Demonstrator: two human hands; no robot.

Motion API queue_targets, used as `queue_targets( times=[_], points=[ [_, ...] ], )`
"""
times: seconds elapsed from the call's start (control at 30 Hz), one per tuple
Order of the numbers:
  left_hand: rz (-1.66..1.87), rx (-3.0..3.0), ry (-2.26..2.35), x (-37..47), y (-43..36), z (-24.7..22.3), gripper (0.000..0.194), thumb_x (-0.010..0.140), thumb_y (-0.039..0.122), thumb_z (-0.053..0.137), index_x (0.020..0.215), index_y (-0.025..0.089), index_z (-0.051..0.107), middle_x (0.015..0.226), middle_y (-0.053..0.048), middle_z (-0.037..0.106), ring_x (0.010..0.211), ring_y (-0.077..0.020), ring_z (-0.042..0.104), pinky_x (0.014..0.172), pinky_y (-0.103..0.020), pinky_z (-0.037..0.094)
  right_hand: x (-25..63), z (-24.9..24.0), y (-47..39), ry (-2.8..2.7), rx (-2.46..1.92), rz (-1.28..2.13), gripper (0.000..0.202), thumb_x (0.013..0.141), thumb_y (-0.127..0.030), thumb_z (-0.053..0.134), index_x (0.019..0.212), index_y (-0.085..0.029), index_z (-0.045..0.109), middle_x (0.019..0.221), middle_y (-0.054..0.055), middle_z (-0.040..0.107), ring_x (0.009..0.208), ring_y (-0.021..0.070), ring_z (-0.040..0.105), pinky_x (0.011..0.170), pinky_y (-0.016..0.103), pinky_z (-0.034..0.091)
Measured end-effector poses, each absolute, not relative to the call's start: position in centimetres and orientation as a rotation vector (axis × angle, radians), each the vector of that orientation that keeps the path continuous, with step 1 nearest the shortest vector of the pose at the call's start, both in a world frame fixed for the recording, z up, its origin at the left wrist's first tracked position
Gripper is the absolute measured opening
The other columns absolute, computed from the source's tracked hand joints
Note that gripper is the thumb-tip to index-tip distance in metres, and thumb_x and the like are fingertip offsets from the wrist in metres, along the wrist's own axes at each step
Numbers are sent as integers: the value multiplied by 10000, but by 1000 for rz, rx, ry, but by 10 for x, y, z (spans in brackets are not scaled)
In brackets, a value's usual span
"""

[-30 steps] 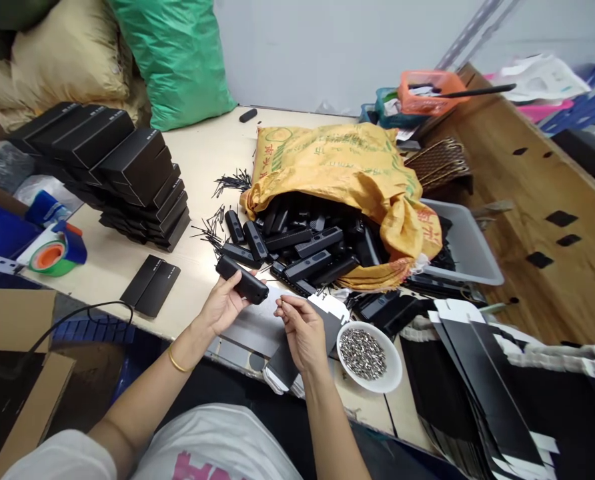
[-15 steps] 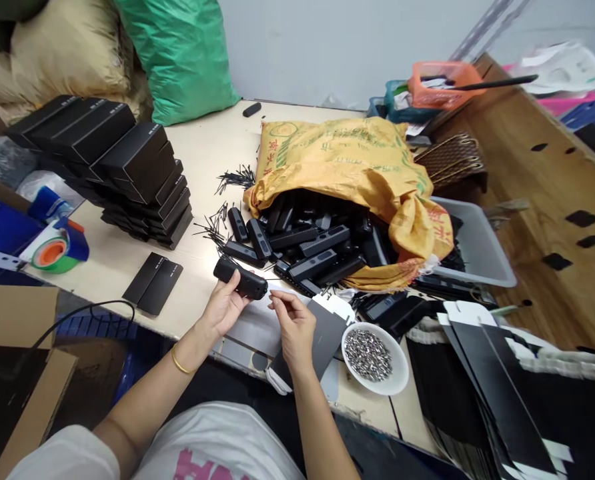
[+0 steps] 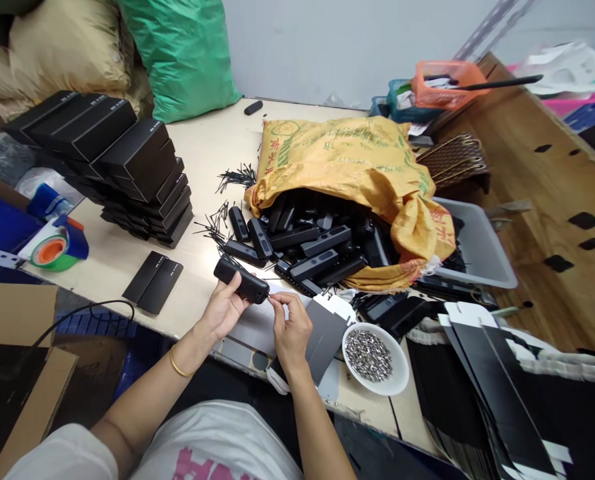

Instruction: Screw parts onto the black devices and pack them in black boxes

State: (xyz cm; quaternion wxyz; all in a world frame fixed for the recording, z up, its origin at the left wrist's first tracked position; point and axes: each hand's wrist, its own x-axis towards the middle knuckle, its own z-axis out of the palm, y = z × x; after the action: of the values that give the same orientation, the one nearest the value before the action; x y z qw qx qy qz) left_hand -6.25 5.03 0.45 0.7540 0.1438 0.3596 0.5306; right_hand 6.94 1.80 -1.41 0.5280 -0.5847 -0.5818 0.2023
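My left hand (image 3: 226,307) is wrapped around a black handheld device (image 3: 242,280), long and rounded, held tilted above the table with one end toward my right hand. Thumb and forefinger of my right hand (image 3: 291,323) are pinched together at that end of the device; whatever lies between the fingertips is too small to make out. Below my hands are a white sheet (image 3: 255,328) and a flattened black box (image 3: 325,333). A white bowl (image 3: 401,373) of small metal pieces (image 3: 367,355) stands right of my right hand.
Similar black devices (image 3: 317,265) spill from a yellow sack (image 3: 337,157). Thin black strips (image 3: 237,177) lie left of it. Black boxes (image 3: 132,160) are stacked at the left, with two smaller ones (image 3: 152,283) in front. Flat black cartons (image 3: 497,387) lie at right.
My right hand has moved slightly left, and its fingertips now meet the end of the device. My left hand still holds the device in nearly the same place.
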Motion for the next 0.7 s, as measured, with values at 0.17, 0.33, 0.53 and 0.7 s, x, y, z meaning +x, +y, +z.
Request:
queue_targets(
  times=[0.17,0.33,0.53,0.7],
  points=[
    [1123,295,743,-59,47,-2,293,799,363,649,974,138,583,997,-85,662,1016,-232,626,907,-371,487,61,-17,15,-1318,-1361,404,85,866,-255,540,810,-223,596,770,25,640,730,174,611,703,328,488],
    [1195,366,768,-61,43,6,300,790,385,650,1002,192,562,1017,-54,652,1037,-234,618,935,-413,466,57,-24,7,-1284,-1321,432,90,856,-248,548,877,-225,632,836,52,668,802,198,627,759,383,507],
    [1068,988,917,-70,39,-8,328,632,325,785,894,201,631,981,-81,671,1039,-269,593,1003,-430,395,94,-10,8,-1173,-1424,524,252,842,-320,559,1058,-196,597,972,85,656,847,201,626,805,386,503],
    [1134,677,966,-74,58,-27,436,721,408,705,1047,196,508,1023,-86,655,903,-229,654,866,-420,477,139,-2,16,-1487,-1629,340,246,863,-404,495,852,-197,628,837,64,657,809,212,604,798,373,468]
  ],
)
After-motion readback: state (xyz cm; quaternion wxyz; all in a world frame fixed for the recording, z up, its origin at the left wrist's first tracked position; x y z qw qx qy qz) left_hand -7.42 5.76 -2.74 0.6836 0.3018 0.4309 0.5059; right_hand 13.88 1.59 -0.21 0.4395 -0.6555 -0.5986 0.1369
